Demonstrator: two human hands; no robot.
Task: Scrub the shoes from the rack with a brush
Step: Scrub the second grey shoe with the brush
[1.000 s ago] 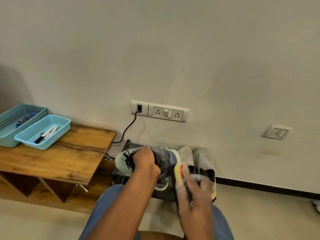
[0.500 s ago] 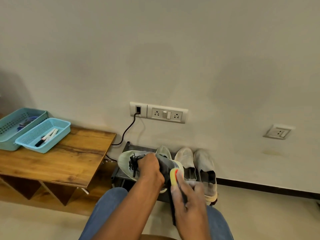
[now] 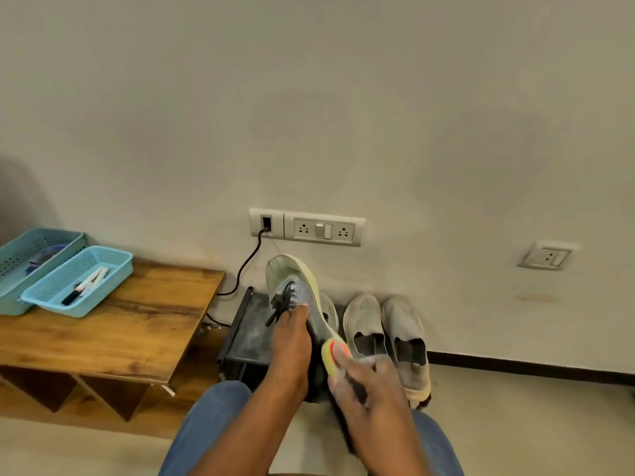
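My left hand [image 3: 290, 341] grips a grey sneaker [image 3: 298, 290] with black laces and a pale yellow sole, toe pointing up toward the wall. My right hand [image 3: 364, 383] holds a dark brush [image 3: 357, 393] against the sneaker's heel, where the sole shows an orange mark. The brush is mostly hidden under my blurred fingers. Below stands the black shoe rack [image 3: 247, 334], with a pair of grey slip-on shoes [image 3: 388, 334] on its right side.
A low wooden table [image 3: 113, 324] stands at the left with two light blue baskets [image 3: 79, 280] holding markers. A black cable [image 3: 245, 269] runs from a wall socket [image 3: 307, 228] down behind the rack. My knees in blue jeans fill the bottom.
My left hand has turned the sneaker from lying sideways to toe-up. My right hand with the brush stays at the heel, shifting slightly right.
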